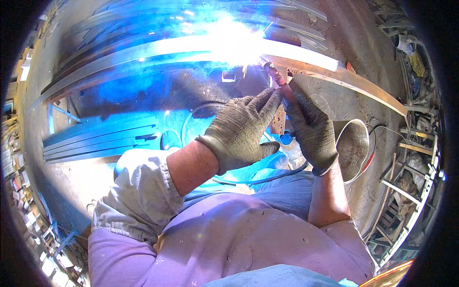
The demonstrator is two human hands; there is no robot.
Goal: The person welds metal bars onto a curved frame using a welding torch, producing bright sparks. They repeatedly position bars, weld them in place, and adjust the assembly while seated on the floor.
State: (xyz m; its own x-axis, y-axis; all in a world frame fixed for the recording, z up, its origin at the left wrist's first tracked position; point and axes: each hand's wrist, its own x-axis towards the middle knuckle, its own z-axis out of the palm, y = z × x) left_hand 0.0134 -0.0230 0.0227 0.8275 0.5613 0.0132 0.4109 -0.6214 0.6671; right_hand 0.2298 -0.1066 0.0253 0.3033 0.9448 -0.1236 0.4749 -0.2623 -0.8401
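Note:
A welding torch (pixel 276 76) with a reddish neck points up and away from me, its tip at a blinding white arc (pixel 234 42). My right hand (pixel 314 131), in a grey-green work glove, is closed around the torch's rear part. Beside it, my gloved left hand (pixel 246 125) reaches from the left with its fingers stretched, their tips resting against the torch, and its thumb apart. The arc burns on a long metal beam (pixel 368 86) lying crosswise in front of me. Glare hides the weld spot and the torch's very tip.
Several flat steel bars (pixel 100 136) lie at the left. A round bucket (pixel 353 150) stands right of my right hand, with thin cables around it. More metal strips (pixel 301 28) lie beyond the beam. A metal rack (pixel 406 196) lines the right side.

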